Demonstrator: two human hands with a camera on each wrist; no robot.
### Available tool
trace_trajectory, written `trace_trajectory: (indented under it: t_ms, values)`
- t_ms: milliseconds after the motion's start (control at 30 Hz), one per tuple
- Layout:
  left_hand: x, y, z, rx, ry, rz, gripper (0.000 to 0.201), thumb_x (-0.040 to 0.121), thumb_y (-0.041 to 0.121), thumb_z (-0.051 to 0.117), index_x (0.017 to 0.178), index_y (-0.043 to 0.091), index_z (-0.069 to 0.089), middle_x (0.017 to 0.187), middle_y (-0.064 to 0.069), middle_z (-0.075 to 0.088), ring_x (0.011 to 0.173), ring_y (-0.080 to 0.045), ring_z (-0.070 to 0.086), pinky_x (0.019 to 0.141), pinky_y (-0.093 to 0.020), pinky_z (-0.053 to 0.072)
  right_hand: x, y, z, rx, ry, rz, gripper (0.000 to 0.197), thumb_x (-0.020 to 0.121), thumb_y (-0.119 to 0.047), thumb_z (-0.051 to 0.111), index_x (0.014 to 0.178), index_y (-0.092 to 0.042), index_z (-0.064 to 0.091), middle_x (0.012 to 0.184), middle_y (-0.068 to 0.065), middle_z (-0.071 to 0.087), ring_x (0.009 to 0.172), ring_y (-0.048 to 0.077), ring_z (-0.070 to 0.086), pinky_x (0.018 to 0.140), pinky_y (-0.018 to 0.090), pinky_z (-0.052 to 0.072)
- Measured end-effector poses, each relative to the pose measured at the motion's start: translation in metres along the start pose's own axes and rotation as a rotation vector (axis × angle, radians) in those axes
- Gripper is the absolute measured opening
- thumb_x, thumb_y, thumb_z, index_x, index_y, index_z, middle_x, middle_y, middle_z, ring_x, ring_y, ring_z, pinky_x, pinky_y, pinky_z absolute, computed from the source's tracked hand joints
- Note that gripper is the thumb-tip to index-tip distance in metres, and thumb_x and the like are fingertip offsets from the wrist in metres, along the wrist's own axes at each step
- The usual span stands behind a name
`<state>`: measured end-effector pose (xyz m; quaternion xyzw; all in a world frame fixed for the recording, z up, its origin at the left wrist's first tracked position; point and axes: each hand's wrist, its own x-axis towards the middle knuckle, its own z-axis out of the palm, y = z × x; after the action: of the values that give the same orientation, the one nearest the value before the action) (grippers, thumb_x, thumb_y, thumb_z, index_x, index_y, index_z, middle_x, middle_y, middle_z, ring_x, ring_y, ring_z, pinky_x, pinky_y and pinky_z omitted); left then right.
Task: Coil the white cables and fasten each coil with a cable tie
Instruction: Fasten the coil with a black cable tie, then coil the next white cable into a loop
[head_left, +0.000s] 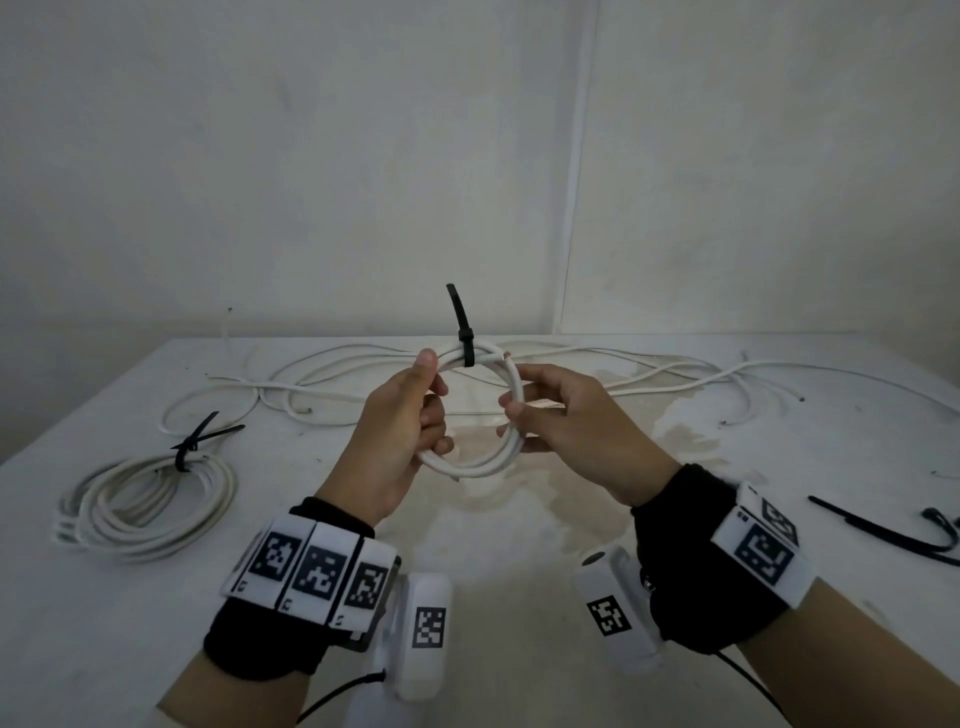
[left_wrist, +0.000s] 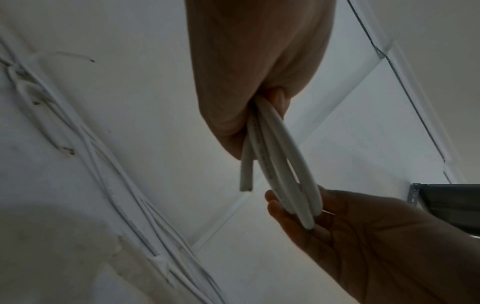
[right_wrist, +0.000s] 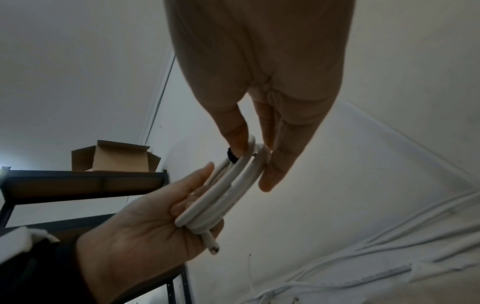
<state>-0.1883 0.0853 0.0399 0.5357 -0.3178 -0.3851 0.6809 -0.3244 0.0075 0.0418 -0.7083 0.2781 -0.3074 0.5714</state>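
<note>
White cable coil (head_left: 480, 415), bound by a black cable tie (head_left: 464, 332), held by both hands: left (head_left: 402, 421), right (head_left: 566, 421).

Dim, flat light is washing everything grey; wrist views are bending strongly at the edges, looking soft and noisy.

A small coil of white cable (head_left: 470, 415) is held upright above the worktop (head_left: 519, 545), a black cable tie (head_left: 464, 332) cinched round its top at 12 o'clock with the tail sticking up. At 9 o'clock a larger tied coil (head_left: 150, 506) lies flat, its black tie (head_left: 195, 444) at the far edge, tail ends splayed. Loose white cables (head_left: 597, 369) sprawl along the far side at 12 o'clock. Spare black ties (head_left: 893, 535) lie at 3 o'clock
</note>
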Motion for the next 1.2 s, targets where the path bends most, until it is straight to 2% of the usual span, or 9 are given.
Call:
trace_trajectory:
  t_ms: [133, 267, 367, 567, 700, 800, 967, 1133, 1200]
  values:
    - [-0.001, -0.001, -0.019, 0.071, 0.065, 0.021, 0.034, 0.096, 0.039, 0.041, 0.077, 0.011, 0.046, 0.044, 0.01, 0.026, 0.036, -0.005, 0.023, 0.041, -0.018, 0.035, 0.007, 0.0, 0.015, -0.049, -0.054, -0.039, 0.03, 0.087, -0.001, 0.058, 0.113, -0.015, 0.055, 0.086, 0.009, 0.061, 0.064, 0.01, 0.066, 0.067, 0.021, 0.057]
    - [-0.002, -0.006, -0.042, 0.244, 0.211, 0.106, 0.027, 0.096, 0.033, 0.043, 0.08, 0.015, 0.054, 0.06, 0.001, 0.039, 0.042, -0.004, 0.039, 0.05, -0.023, 0.045, 0.012, 0.002, 0.034, -0.031, -0.076, -0.038, 0.041, 0.081, 0.001, 0.064, 0.12, -0.009, 0.054, 0.087, 0.014, 0.061, 0.068, 0.02, 0.066, 0.062, 0.021, 0.056]
    - [-0.003, -0.01, -0.061, 0.316, 0.254, 0.112, 0.027, 0.098, 0.03, 0.041, 0.08, 0.015, 0.056, 0.06, 0.001, 0.037, 0.045, -0.004, 0.038, 0.043, -0.016, 0.039, 0.016, 0.004, 0.05, -0.042, -0.119, -0.018, 0.047, 0.078, 0.0, 0.068, 0.122, -0.008, 0.053, 0.085, 0.011, 0.058, 0.069, 0.022, 0.064, 0.06, 0.02, 0.055]
    - [-0.006, -0.016, -0.098, 0.473, 0.309, 0.132, 0.028, 0.097, 0.033, 0.041, 0.083, 0.014, 0.056, 0.054, 0.003, 0.035, 0.033, -0.001, 0.036, 0.048, -0.023, 0.032, 0.028, 0.01, 0.075, -0.153, -0.306, 0.077, 0.049, 0.085, -0.021, 0.064, 0.13, -0.01, 0.048, 0.081, -0.004, 0.061, 0.07, 0.008, 0.063, 0.071, 0.022, 0.054]
    - [-0.005, -0.013, -0.126, 0.542, 0.356, 0.108, 0.029, 0.098, 0.031, 0.041, 0.083, 0.011, 0.056, 0.056, 0.001, 0.037, 0.035, -0.003, 0.038, 0.049, -0.026, 0.031, 0.036, 0.008, 0.089, -0.243, -0.315, 0.07, 0.048, 0.088, -0.029, 0.059, 0.131, -0.011, 0.046, 0.085, -0.009, 0.06, 0.087, 0.015, 0.065, 0.08, 0.028, 0.052]
    - [-0.003, -0.008, -0.151, 0.607, 0.39, 0.068, 0.03, 0.098, 0.028, 0.041, 0.086, 0.005, 0.055, 0.06, -0.001, 0.04, 0.049, -0.015, 0.038, 0.05, -0.029, 0.03, 0.046, 0.009, 0.092, -0.321, -0.302, 0.063, 0.047, 0.087, -0.032, 0.06, 0.128, -0.012, 0.048, 0.086, -0.01, 0.06, 0.095, 0.018, 0.064, 0.084, 0.03, 0.05]
    - [0.004, -0.006, -0.195, 0.744, 0.428, 0.01, 0.033, 0.098, 0.028, 0.042, 0.069, 0.015, 0.052, 0.064, -0.004, 0.046, 0.055, -0.016, 0.037, 0.059, -0.034, 0.03, 0.066, 0.014, 0.088, -0.391, -0.256, 0.105, 0.044, 0.087, -0.033, 0.06, 0.124, -0.01, 0.05, 0.091, -0.003, 0.062, 0.093, 0.018, 0.064, 0.084, 0.03, 0.047]
    - [0.014, -0.008, -0.208, 0.85, 0.414, -0.074, 0.031, 0.098, 0.028, 0.042, 0.079, 0.006, 0.054, 0.063, -0.002, 0.043, 0.064, -0.022, 0.042, 0.065, -0.032, 0.034, 0.084, 0.025, 0.081, -0.458, -0.23, 0.156, 0.044, 0.086, -0.036, 0.06, 0.122, -0.012, 0.052, 0.103, 0.01, 0.066, 0.098, 0.023, 0.063, 0.091, 0.038, 0.047]
    - [0.018, -0.007, -0.211, 0.919, 0.423, -0.108, 0.035, 0.098, 0.028, 0.041, 0.069, 0.009, 0.048, 0.066, -0.006, 0.045, 0.074, -0.029, 0.047, 0.069, -0.032, 0.034, 0.09, 0.03, 0.078, -0.477, -0.223, 0.169, 0.045, 0.086, -0.037, 0.061, 0.121, -0.012, 0.051, 0.103, 0.012, 0.066, 0.098, 0.025, 0.063, 0.089, 0.037, 0.047]
